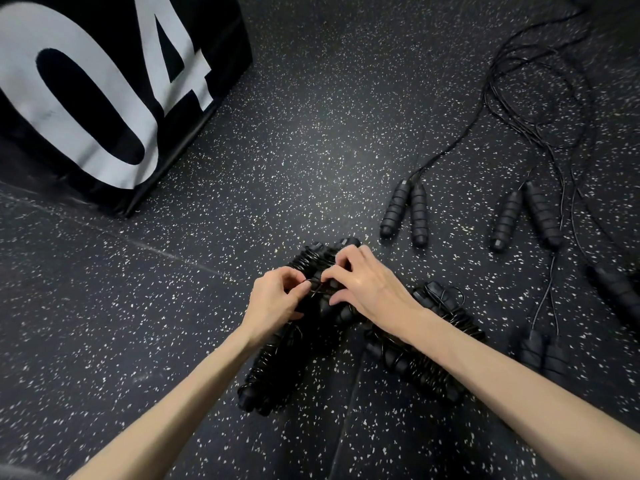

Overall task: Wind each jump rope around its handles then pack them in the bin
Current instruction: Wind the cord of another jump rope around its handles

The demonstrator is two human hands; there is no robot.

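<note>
Both hands meet over a wound jump rope (pixel 313 268) lying on the speckled black rubber floor (pixel 311 133), near the middle of the view. The left hand (pixel 277 299) has its fingers curled, and thumb and forefinger pinch a thin loop of black cord at the bundle's middle. The right hand (pixel 363 282) lies over the same bundle from the right, fingers bent, its fingertips (pixel 337 263) pinching the cord just beside the left hand's pinch. The bundle's 2 ribbed handles lie side by side, cord coiled closely around them, and their far ends stick out beyond the right fingers.

Under the left forearm lies a 2nd wound bundle (pixel 266 379), angled toward the lower left. Under the right wrist lies a 3rd wound bundle (pixel 426 348), its cord looser, with a small loop standing off its upper end.

To the right, unwound ropes lie on the floor: 1 pair of foam handles (pixel 405 213) set close together, another handle pair (pixel 526 214) splayed apart further right, and a 3rd handle pair (pixel 543 355) near the right forearm. Their thin cords (pixel 519 98) trail up into a loose tangle at the upper right. A further handle (pixel 616 289) shows at the right edge.

At the upper left stands a black box (pixel 214 39) printed with a large white "04".
</note>
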